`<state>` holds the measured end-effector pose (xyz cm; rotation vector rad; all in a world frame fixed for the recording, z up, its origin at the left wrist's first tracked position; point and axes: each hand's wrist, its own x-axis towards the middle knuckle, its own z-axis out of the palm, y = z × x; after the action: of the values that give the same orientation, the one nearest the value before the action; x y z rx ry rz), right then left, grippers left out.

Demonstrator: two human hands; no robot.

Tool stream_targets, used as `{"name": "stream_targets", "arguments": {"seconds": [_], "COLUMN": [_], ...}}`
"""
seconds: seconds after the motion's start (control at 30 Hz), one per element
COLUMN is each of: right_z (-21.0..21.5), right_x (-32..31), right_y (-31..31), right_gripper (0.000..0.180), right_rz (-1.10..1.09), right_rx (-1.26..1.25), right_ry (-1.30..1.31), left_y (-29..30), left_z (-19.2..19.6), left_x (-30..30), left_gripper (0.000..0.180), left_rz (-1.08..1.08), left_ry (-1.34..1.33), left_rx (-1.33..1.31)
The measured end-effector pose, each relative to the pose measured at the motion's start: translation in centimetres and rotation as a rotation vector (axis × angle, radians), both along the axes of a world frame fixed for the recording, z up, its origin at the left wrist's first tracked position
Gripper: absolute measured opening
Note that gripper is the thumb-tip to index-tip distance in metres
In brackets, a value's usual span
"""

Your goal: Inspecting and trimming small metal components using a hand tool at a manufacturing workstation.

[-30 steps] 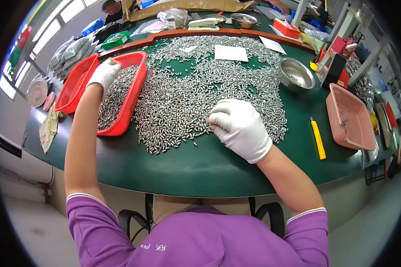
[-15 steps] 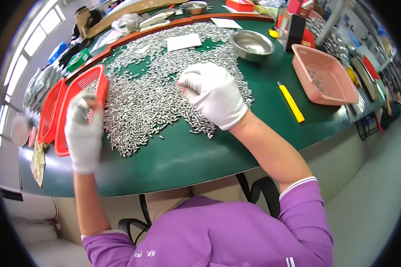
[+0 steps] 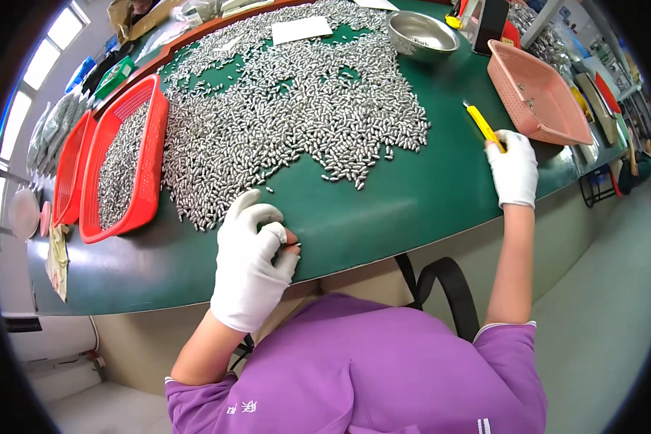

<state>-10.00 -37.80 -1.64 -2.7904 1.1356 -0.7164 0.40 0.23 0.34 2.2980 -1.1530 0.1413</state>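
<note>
In the head view, your left hand (image 3: 249,269) is over the near edge of the green table (image 3: 383,224), its thumb and forefinger pinched together (their tips bare beyond the white glove) on a small metal piece (image 3: 297,246). Your right hand (image 3: 515,172) has its fingers closed around the rear end of the yellow utility knife (image 3: 482,123), which lies right of the metal parts (image 3: 289,116), its tip pointing away from you. Just beyond that hand is the pink basket (image 3: 546,108). Left of the spread parts, the red basket (image 3: 155,145) holds more of them, and the steel bowl (image 3: 421,32) stands near their far right corner.
</note>
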Motion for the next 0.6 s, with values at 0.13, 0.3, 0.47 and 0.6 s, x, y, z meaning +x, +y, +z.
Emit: {"name": "stream_targets", "arguments": {"seconds": [0.13, 0.3, 0.47, 0.6], "right_z": [0.3, 2.3, 2.6, 1.9], "right_x": [-1.0, -4.9, -5.7, -4.7], "right_y": [1.0, 12.0, 17.8, 19.6], "right_gripper": [0.027, 0.033, 0.058, 0.060], "right_rz": [0.004, 0.446, 0.696, 0.868], "right_rx": [0.067, 1.116, 1.092, 0.800], "right_ry": [-0.203, -0.484, 0.082, 0.099], "left_y": [0.3, 0.2, 0.5, 0.5], "left_z": [-0.1, -0.5, -0.8, -0.9], "left_x": [-0.4, -0.2, -0.2, -0.3], "left_gripper": [0.021, 0.022, 0.023, 0.023], "left_rz": [0.032, 0.009, 0.002, 0.026], "left_ry": [0.005, -0.019, -0.020, -0.022], "left_rx": [0.027, 0.011, 0.014, -0.002]}}
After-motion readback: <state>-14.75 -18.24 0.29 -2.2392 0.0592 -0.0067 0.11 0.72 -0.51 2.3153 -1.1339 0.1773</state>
